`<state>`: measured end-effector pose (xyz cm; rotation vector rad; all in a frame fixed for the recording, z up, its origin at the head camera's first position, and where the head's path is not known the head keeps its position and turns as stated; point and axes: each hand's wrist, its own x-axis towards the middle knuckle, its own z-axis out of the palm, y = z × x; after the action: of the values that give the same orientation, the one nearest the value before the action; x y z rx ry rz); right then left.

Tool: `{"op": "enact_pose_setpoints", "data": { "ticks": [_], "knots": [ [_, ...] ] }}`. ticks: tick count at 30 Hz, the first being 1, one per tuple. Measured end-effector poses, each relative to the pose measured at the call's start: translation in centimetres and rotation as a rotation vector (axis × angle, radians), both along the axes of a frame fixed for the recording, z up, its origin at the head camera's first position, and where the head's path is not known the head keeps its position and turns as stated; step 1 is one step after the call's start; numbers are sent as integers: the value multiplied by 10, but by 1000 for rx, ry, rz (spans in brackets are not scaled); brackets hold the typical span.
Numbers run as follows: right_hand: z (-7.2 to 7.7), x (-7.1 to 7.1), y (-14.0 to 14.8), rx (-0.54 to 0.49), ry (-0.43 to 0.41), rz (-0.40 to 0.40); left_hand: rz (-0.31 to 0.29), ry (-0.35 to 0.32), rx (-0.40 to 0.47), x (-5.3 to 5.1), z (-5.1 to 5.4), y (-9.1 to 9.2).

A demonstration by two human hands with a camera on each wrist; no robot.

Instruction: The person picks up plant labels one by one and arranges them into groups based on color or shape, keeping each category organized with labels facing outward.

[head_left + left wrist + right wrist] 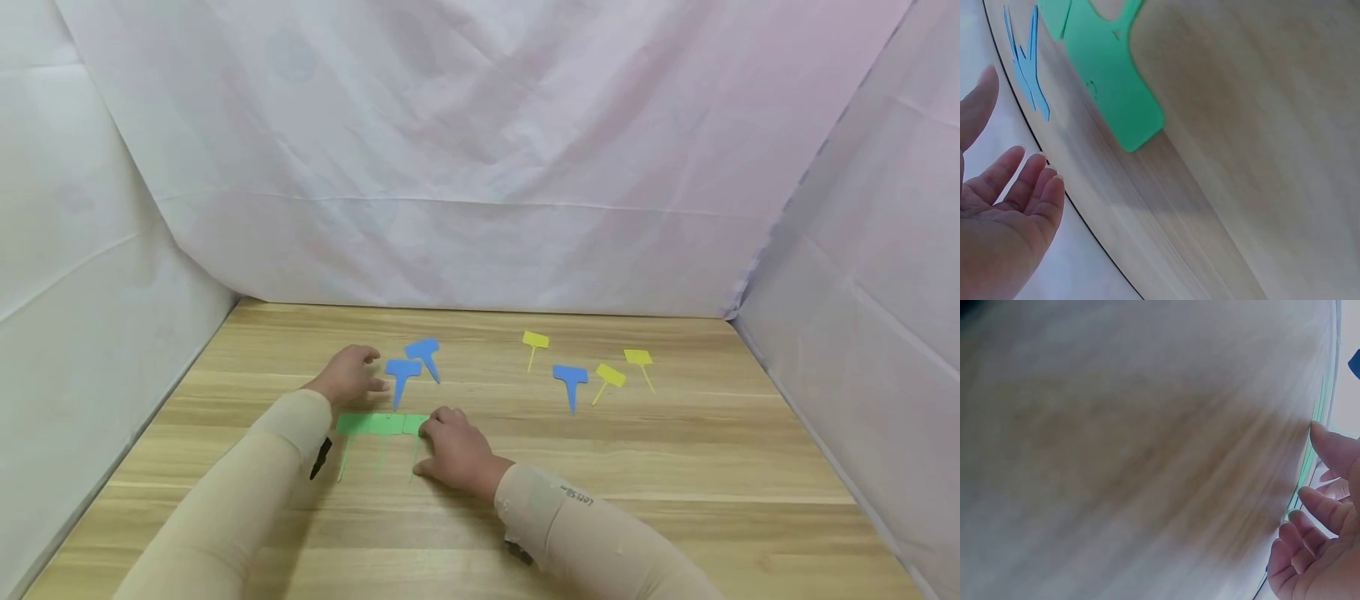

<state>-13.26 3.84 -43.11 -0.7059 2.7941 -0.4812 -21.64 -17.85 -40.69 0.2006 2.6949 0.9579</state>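
Green T-shaped plant labels (371,424) lie side by side in a row, stems toward the person; one green label (1113,94) fills the top of the left wrist view. My right hand (459,450) is at the row's right end, fingertips on the rightmost label's head and thumb near its stem. In the right wrist view, that hand's thumb and fingers stand apart. Above the row, my left hand (347,375) hovers with loosely bent fingers, holding nothing. Just right of it are a blue plant label (403,368) and another blue label (422,348) behind.
To the right lie a third blue label (571,375) and three yellow labels, among them a far yellow label (536,340), a near yellow label (611,375) and a right yellow label (637,357). White cloth (480,250) borders the wooden table (675,467).
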Motion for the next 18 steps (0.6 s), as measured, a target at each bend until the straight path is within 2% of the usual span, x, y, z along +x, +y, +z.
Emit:
{"op": "enact_pose_setpoints", "data": {
  "ticks": [11,18],
  "knots": [
    [3,1,0,0,19,7,-26,24,-51,-13,-11,9],
    [5,2,-2,0,11,-3,-5,-34,-108,-15,-14,12]
  ]
}}
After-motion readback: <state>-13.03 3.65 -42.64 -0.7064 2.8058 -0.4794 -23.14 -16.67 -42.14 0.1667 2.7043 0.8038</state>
